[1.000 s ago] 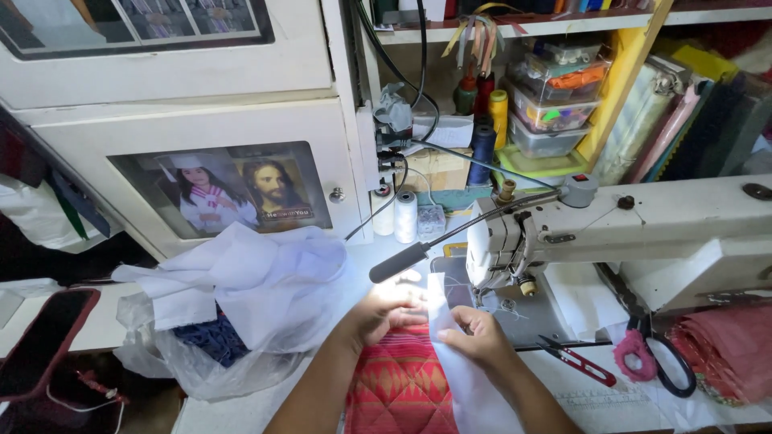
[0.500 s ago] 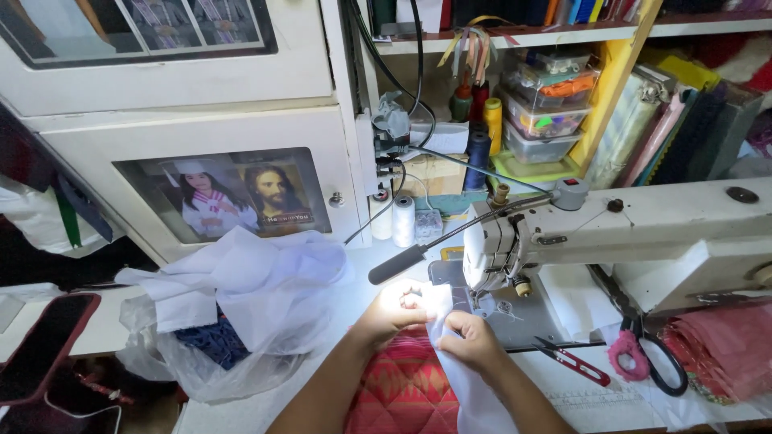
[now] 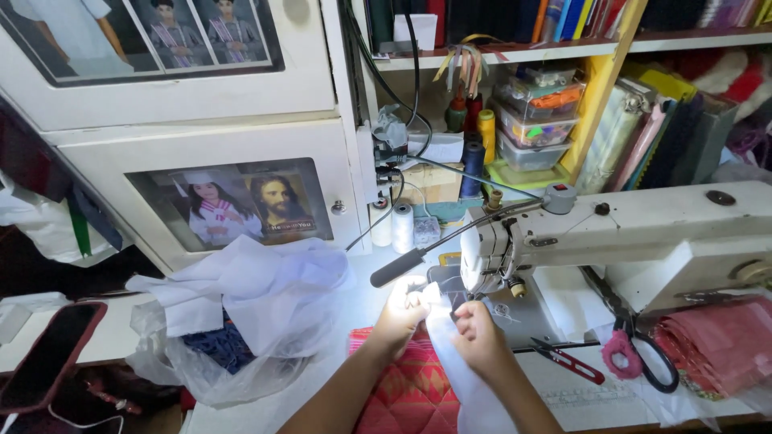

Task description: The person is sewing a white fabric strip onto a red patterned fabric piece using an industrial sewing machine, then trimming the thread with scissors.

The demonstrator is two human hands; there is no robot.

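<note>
The white sewing machine fills the bench from three o'clock toward centre, and both hands have crept up to its needle end since a second ago. Back then they lay lower on the red quilted cloth, at six o'clock; now they crowd under the lamp's glare. A heap of white fabric sits over a clear plastic bag at nine o'clock, unmoved. The white strip of cloth runs from six o'clock up between the hands to the presser foot, so it looks to me as though the edge is being fed in. Left hand: fingers curled, pinching the strip's top edge, though glare washes out the tips. Right hand: fingers pressed together on the strip. Pink-handled scissors and small red snips lie untouched at four o'clock.
</note>
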